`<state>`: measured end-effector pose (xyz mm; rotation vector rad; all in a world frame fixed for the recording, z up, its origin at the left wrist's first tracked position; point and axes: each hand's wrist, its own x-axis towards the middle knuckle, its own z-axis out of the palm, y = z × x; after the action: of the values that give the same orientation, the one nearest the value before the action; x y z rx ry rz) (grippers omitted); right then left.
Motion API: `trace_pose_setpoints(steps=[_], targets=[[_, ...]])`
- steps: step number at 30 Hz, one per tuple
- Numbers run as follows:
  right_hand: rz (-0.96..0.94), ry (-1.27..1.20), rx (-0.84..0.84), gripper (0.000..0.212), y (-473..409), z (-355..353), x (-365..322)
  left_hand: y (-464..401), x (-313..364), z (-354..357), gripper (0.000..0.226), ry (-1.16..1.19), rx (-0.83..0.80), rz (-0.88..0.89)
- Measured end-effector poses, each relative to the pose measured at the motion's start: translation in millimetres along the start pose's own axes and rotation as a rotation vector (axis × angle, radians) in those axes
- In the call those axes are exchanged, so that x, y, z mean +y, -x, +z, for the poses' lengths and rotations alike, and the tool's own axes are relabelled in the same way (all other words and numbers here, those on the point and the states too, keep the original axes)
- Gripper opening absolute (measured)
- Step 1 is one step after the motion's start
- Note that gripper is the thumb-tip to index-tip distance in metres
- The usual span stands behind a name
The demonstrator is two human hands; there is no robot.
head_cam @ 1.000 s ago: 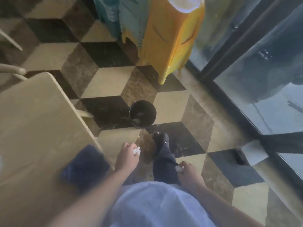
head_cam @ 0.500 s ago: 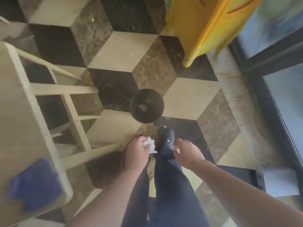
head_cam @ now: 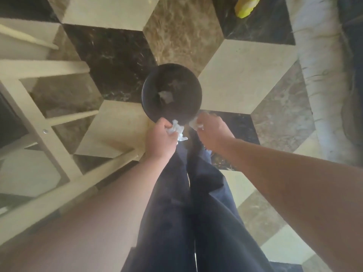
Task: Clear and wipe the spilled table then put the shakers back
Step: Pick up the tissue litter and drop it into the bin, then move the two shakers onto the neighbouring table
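Over the black bin (head_cam: 172, 93) with paper scraps inside, left hand (head_cam: 160, 138) and right hand (head_cam: 213, 132) each clutching crumpled tissue.

Yellow object (head_cam: 245, 7) cut off by top edge. Wooden frame (head_cam: 49, 138) runs off left edge. Both forearms cut by bottom and right edges. Feet hidden behind hands. Debris in black bin (head_cam: 172, 93) too blurred to identify.

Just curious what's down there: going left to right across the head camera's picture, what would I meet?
Pale wooden frame → left hand gripping a crumpled white tissue → right hand gripping another tissue → pale marble border strip. The black bin sits above both hands.
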<state>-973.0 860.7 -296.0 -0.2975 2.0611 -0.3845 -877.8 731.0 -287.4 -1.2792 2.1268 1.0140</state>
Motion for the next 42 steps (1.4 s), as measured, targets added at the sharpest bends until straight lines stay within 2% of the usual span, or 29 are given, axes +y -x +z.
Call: trace_pose_setpoints(steps=[3, 5, 8, 9, 11, 15, 18, 21, 25, 27, 29, 31, 33, 35, 39, 42], targets=[[-0.023, -0.013, 0.051, 0.024, -28, 1, -15, -26, 0, 2, 0.013, 0.010, 0.061, 0.017], [-0.043, -0.039, 0.042, 0.038, -41, -1, -31, -40, 1, 1, 0.020, -0.023, 0.075, 0.037], [-0.065, 0.000, 0.010, 0.071, -45, -6, -48, -48, 4, -9, 0.053, -0.095, -0.069, 0.075], [-0.054, 0.023, 0.015, 0.075, -41, -8, -51, -44, 4, -16, 0.064, -0.091, -0.126, 0.052], [-0.002, 0.087, 0.026, 0.071, -24, -16, -54, -28, 4, -35, 0.075, -0.117, -0.224, 0.008], [0.003, 0.189, -0.037, 0.043, 45, -34, -59, 29, -5, -89, 0.055, -0.258, -0.273, -0.039], [-0.008, 0.232, -0.075, 0.046, 107, -54, -63, 90, -7, -128, 0.040, -0.279, -0.313, -0.030], [0.011, 0.246, -0.142, 0.037, 168, -70, -69, 153, -10, -161, 0.030, -0.254, -0.353, -0.047], [-0.052, 0.351, -0.229, 0.034, 231, -72, -74, 227, -26, -183, 0.032, -0.111, -0.215, -0.067], [-0.118, 0.450, -0.269, 0.032, 260, -68, -76, 269, -43, -182, 0.031, -0.084, -0.200, -0.085], [-0.150, 0.533, -0.309, 0.032, 288, -56, -79, 310, -70, -173, 0.019, -0.049, -0.191, -0.144], [-0.200, 0.612, -0.334, 0.033, 304, -44, -85, 343, -101, -160, 0.009, 0.079, -0.052, -0.257], [-0.228, 0.663, -0.357, 0.031, 312, -32, -89, 372, -126, -148, 0.013, 0.221, 0.098, -0.364], [-0.221, 0.687, -0.364, 0.029, 324, -22, -94, 402, -149, -135, 0.014, 0.265, 0.175, -0.397], [-0.266, 0.755, -0.352, 0.030, 345, -1, -98, 449, -189, -112, 0.003, 0.304, 0.177, -0.442], [-0.274, 0.819, -0.321, 0.030, 358, 16, -95, 471, -220, -101, 0.008, 0.327, 0.149, -0.461]])
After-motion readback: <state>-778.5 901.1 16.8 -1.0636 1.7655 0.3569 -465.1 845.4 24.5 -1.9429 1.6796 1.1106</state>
